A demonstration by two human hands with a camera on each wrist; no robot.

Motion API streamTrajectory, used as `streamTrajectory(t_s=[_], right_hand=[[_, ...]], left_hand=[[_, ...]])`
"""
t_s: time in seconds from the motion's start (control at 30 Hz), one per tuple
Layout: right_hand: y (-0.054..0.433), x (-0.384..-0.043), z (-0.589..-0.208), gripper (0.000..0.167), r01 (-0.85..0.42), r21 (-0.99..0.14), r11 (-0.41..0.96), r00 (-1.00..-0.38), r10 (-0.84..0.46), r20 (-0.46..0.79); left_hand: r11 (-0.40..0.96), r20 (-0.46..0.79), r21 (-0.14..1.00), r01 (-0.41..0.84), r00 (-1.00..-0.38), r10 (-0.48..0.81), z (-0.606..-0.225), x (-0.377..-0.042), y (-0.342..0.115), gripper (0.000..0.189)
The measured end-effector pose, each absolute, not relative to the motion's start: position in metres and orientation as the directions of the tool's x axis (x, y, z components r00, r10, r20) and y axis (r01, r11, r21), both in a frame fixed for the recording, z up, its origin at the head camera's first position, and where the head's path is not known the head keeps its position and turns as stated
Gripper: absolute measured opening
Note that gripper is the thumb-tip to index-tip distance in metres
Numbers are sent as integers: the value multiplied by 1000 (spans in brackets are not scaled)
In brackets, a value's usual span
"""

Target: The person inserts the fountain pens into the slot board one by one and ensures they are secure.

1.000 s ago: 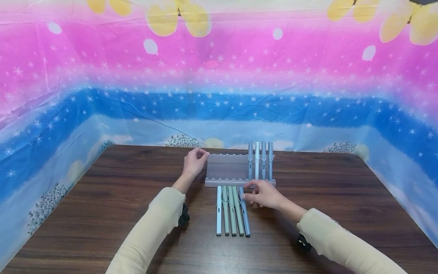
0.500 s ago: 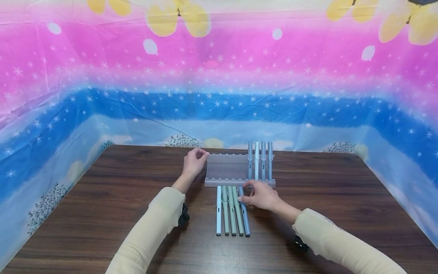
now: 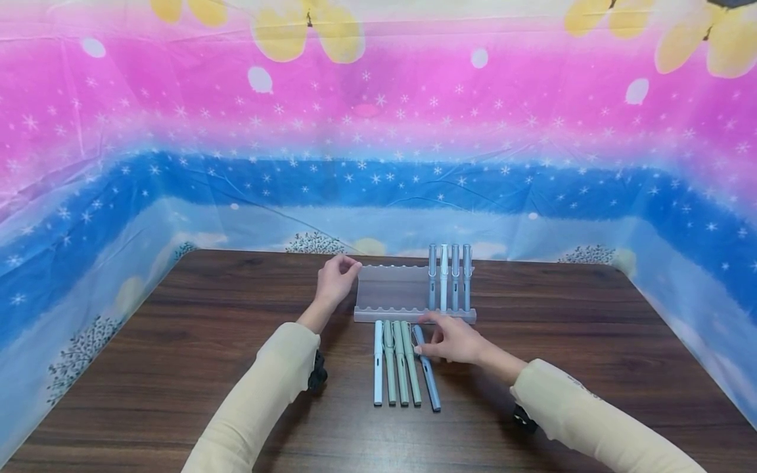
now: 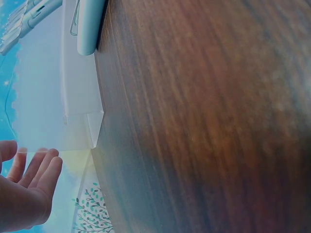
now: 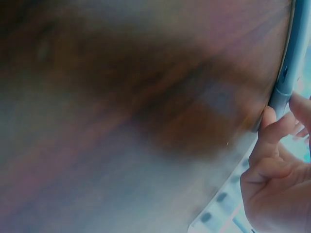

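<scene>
In the head view, a clear pen rack (image 3: 390, 292) with notched edges stands toward the back of the table. My left hand (image 3: 336, 281) pinches the rack's upper left corner between thumb and fingers. Fingers of my right hand (image 3: 458, 340) grip the capped end of a blue pen (image 3: 429, 378), which slants on the table in front of the rack. The right wrist view shows thumb and fingertips around that pen (image 5: 293, 58). Left of it lie three green pens (image 3: 403, 368) and a pale blue pen (image 3: 378, 368), side by side, caps toward the rack.
Several pens (image 3: 455, 282) lean in the rack's right-hand slots, one of them whiter than the others. A brown wooden table (image 3: 207, 368) carries everything. Behind it hangs a pink and blue printed cloth (image 3: 378, 177).
The right thumb has closed in on the blue pen, and its near end has swung right, away from the green pens. The left hand and rack have stayed put.
</scene>
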State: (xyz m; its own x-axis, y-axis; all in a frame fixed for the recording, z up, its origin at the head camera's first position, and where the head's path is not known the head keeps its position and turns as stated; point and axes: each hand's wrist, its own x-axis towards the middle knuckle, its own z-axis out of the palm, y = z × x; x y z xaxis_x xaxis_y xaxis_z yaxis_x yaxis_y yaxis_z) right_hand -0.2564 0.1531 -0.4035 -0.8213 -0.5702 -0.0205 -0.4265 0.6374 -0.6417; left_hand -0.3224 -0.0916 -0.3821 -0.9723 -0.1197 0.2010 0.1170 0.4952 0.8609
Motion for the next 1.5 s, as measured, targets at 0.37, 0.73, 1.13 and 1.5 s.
streamTrajectory(t_s=[0.37, 0.73, 1.13, 1.5], right_hand=[[159, -260, -397, 52, -435, -650, 624, -765, -636, -99], [158, -263, -397, 50, -407, -653, 639, -779, -616, -118], [159, -264, -401, 41, -388, -668, 635, -798, -594, -102], [165, -266, -393, 44, -404, -703, 585, -779, -623, -71]], left_hand=[[496, 209, 859, 125, -971, -118, -382, -322, -92, 20], [491, 207, 862, 125, -971, -116, -381, -322, -92, 20], [491, 210, 862, 127, -971, -118, -381, -321, -92, 20], [499, 229, 855, 142, -966, -116, -382, -322, -92, 20]])
